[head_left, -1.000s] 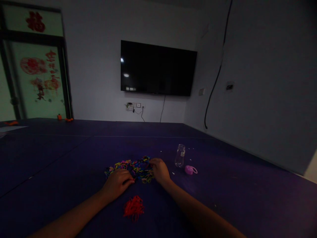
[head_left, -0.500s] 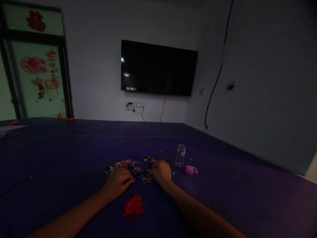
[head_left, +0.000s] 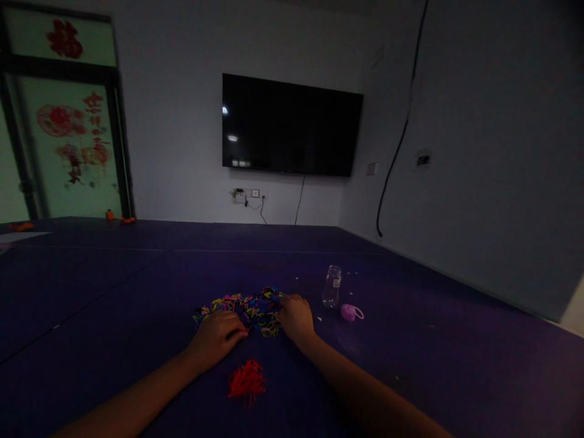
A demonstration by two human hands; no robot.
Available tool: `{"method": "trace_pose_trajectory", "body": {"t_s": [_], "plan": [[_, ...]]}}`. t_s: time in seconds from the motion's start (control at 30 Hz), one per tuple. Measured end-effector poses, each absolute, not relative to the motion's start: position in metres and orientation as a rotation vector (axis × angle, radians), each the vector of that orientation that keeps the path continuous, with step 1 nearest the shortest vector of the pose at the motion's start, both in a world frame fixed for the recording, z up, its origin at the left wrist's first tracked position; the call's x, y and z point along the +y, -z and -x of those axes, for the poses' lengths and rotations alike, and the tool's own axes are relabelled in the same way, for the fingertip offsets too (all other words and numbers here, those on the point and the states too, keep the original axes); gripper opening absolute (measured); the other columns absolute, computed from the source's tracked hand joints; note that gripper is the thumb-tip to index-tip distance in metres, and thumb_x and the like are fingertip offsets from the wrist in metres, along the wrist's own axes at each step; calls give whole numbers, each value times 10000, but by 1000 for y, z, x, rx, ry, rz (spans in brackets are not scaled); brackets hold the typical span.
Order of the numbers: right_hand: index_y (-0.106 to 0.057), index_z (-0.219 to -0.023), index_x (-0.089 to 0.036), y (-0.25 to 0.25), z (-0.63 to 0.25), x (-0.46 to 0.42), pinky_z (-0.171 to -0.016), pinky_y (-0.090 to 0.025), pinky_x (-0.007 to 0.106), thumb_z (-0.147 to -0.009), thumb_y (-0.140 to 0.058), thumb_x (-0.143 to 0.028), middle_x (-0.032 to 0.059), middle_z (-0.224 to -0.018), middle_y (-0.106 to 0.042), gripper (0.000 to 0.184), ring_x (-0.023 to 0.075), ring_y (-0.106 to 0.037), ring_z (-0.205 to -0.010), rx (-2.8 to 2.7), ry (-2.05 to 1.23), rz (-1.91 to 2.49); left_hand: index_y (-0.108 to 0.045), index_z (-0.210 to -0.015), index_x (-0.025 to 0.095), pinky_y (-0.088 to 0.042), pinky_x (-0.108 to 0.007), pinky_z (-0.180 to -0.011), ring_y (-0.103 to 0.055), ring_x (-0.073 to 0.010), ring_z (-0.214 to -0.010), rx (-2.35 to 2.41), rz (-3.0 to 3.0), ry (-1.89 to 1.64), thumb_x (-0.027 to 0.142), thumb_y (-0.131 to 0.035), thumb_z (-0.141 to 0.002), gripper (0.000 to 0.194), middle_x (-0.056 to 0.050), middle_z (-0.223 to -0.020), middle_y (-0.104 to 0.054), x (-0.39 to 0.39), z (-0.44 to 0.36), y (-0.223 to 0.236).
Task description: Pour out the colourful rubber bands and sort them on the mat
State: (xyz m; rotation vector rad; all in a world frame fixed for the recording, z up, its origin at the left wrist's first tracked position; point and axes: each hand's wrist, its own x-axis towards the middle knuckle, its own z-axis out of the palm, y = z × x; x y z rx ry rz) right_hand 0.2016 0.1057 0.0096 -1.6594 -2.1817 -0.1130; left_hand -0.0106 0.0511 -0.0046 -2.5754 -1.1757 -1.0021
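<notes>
A spread-out pile of mixed-colour rubber bands lies on the dark purple surface. My left hand rests at the pile's near left edge, thumb and fingers pinched together. A speck of red shows at its fingertips, too small to name. At the right end of the pile is my right hand, its fingers curled down among the bands; what they hold, if anything, is hidden. Closer to me, between my forearms, sits a separate heap of red rubber bands.
Right of my right hand stands a clear bottle, uncapped, with a pink looped lid beside it. Small white scraps dot the surface. A television hangs on the far wall, and orange objects lie at the far left.
My right hand has shifted very slightly left over the pile. My left hand stays pinched in nearly the same spot.
</notes>
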Motion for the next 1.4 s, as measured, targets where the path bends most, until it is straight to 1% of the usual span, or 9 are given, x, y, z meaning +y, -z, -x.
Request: {"method": "trace_pose_trajectory", "body": {"t_s": [0.13,0.3,0.53,0.67,0.8,0.9,1.03,1.23,1.4], "plan": [[-704,-893,-169,-9,-201,106,-816,-387,277,-804,-453,-118,106,-930,-699,271,204,-612,-943,-2174,129,1667,-658,-735,200,-443,-279,-661,-613,-165,-706,-1170,2562,1015,252,-551,-867,178,-18,-719,-670,51,11,5],[-710,-818,-132,-11,-200,105,-786,-389,307,-831,-438,-153,148,-913,-695,272,229,-627,-880,-2168,169,1716,-659,-737,201,-444,-277,-660,-613,-164,-705,-1168,2571,1029,244,-557,-860,165,-16,-728,-675,51,11,5],[-694,-881,-128,-10,-198,104,-825,-372,310,-795,-453,-119,139,-950,-690,256,230,-613,-932,-2221,192,1691,-654,-729,201,-448,-273,-664,-614,-162,-712,-1185,2576,1007,243,-555,-857,168,-15,-727,-671,51,10,5],[-687,-907,-137,-9,-198,104,-843,-372,306,-770,-467,-102,125,-964,-688,262,229,-601,-964,-2197,134,1666,-657,-732,201,-449,-276,-667,-615,-163,-713,-1177,2583,1009,244,-554,-862,171,-15,-729,-670,52,11,5],[-694,-952,-168,-9,-201,106,-874,-375,281,-748,-466,-73,95,-1022,-680,320,209,-579,-1016,-2178,76,1605,-654,-732,202,-449,-284,-669,-613,-165,-705,-1176,2583,1009,245,-559,-861,167,-13,-727,-669,52,11,5],[-697,-998,-191,-8,-202,108,-902,-376,261,-758,-448,-65,61,-1093,-665,368,183,-567,-1043,-2176,25,1476,-651,-733,201,-447,-285,-673,-614,-167,-712,-1169,2586,1012,237,-556,-863,165,-13,-734,-670,51,11,5],[-707,-989,-206,-5,-201,111,-927,-374,243,-755,-423,-38,22,-1133,-655,404,158,-556,-1063,-2254,-42,1258,-646,-729,198,-444,-284,-667,-617,-168,-710,-1160,2599,1016,214,-574,-848,140,-10,-730,-670,52,12,5],[-725,-923,-184,-1,-200,113,-918,-394,246,-720,-436,-28,31,-1040,-692,387,167,-582,-1013,-2314,-45,1162,-650,-738,194,-439,-285,-663,-617,-173,-712,-1188,2582,1004,189,-608,-824,96,-8,-730,-671,52,12,5],[-730,-915,-191,1,-199,116,-930,-400,251,-706,-434,-27,31,-1069,-689,398,165,-583,-1036,-2326,-46,1165,-656,-738,195,-440,-275,-660,-616,-166,-713,-1180,2579,997,196,-593,-836,116,-12,-736,-673,51,11,6]]}}
